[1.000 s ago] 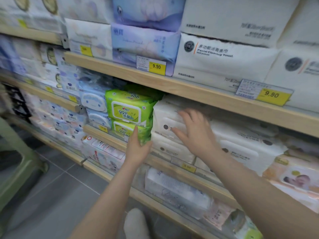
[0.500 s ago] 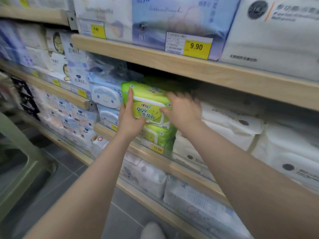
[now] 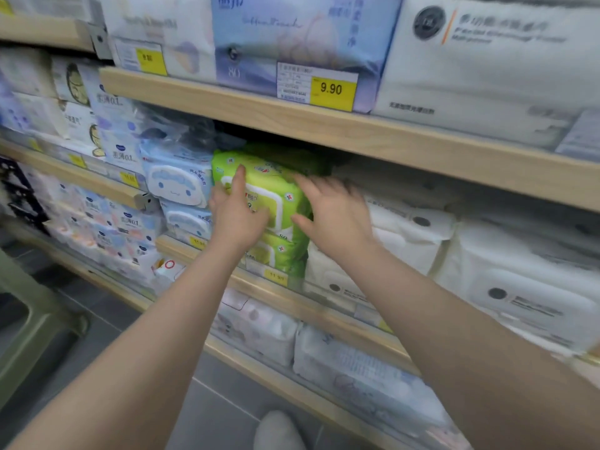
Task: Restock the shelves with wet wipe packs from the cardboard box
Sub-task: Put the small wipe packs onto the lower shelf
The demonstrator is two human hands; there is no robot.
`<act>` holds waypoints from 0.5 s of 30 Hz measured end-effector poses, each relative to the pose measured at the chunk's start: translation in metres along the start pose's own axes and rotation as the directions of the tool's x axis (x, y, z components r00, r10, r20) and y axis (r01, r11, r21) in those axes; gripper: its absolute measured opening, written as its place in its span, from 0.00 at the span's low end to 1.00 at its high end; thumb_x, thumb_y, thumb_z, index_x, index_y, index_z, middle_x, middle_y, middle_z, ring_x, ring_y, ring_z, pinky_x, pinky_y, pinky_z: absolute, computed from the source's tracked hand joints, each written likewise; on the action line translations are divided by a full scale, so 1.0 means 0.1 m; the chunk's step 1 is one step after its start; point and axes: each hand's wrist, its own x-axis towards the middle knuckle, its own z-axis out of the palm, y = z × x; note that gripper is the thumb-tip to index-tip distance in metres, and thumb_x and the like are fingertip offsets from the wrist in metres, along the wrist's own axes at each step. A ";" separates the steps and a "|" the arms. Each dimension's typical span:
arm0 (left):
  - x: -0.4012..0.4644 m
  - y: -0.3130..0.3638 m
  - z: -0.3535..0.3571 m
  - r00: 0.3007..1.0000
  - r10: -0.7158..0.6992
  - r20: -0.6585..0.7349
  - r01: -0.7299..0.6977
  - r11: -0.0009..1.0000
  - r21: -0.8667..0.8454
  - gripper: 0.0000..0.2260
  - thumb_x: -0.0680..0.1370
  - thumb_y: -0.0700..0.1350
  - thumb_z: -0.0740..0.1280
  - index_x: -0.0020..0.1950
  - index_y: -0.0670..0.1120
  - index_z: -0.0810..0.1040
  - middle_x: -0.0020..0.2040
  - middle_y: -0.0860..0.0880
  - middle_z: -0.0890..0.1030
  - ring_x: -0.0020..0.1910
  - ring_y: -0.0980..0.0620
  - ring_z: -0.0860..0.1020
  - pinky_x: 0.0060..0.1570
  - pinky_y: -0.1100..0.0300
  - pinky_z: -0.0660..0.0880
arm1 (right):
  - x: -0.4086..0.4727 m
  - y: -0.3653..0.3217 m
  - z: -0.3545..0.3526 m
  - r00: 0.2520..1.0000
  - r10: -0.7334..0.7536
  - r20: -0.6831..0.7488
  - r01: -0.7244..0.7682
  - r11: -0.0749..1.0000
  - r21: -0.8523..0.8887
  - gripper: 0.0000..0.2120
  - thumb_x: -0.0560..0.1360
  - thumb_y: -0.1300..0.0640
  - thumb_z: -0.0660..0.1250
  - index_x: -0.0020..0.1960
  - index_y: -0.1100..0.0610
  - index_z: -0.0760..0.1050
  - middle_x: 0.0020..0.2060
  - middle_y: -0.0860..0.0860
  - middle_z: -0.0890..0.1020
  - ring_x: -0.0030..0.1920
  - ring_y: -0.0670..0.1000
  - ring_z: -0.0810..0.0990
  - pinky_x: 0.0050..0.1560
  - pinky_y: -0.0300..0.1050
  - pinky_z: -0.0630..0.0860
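Observation:
A green wet wipe pack (image 3: 276,186) lies on top of a second green pack (image 3: 285,254) on the middle wooden shelf (image 3: 292,293). My left hand (image 3: 235,211) lies flat against the upper pack's front and left side, fingers straight and pointing up. At the pack's right edge is my right hand (image 3: 334,212), fingers spread and blurred, touching its side. No cardboard box is in view.
Blue cartoon-face packs (image 3: 177,183) stand left of the green ones, white packs (image 3: 409,232) right. The upper shelf (image 3: 324,125) carries large tissue packs with a 9.90 price tag (image 3: 331,92). A green plastic stool (image 3: 29,332) stands on the grey floor at left.
Both hands have shifted slightly along the upper green pack: the left now covers more of its front, the right has slid to its right edge. The view has moved closer.

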 end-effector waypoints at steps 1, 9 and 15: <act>-0.12 0.10 0.02 0.998 0.065 -0.022 -0.064 0.997 0.034 0.34 0.74 0.44 0.65 0.77 0.51 0.52 0.75 0.35 0.52 0.74 0.37 0.51 0.71 0.46 0.53 | -0.18 0.09 -0.06 0.998 -0.003 -0.056 0.002 1.000 -0.020 0.29 0.71 0.45 0.68 0.70 0.50 0.67 0.65 0.52 0.74 0.64 0.56 0.72 0.63 0.51 0.65; -0.94 0.85 0.58 0.829 0.552 0.089 -0.557 0.801 0.219 0.28 0.72 0.57 0.59 0.71 0.54 0.65 0.74 0.40 0.59 0.73 0.41 0.56 0.67 0.33 0.51 | -1.78 1.35 -0.56 0.983 0.122 -0.137 -0.160 0.938 -0.308 0.29 0.72 0.46 0.67 0.70 0.52 0.65 0.65 0.56 0.73 0.63 0.59 0.70 0.64 0.61 0.63; -1.27 1.30 1.13 0.787 0.594 0.166 -0.612 0.718 0.333 0.19 0.79 0.54 0.54 0.70 0.59 0.65 0.68 0.45 0.68 0.69 0.41 0.63 0.60 0.25 0.55 | -2.09 1.73 -0.72 0.942 0.290 -0.172 -0.334 0.871 -0.360 0.26 0.73 0.38 0.60 0.68 0.46 0.68 0.63 0.53 0.75 0.63 0.58 0.72 0.61 0.68 0.59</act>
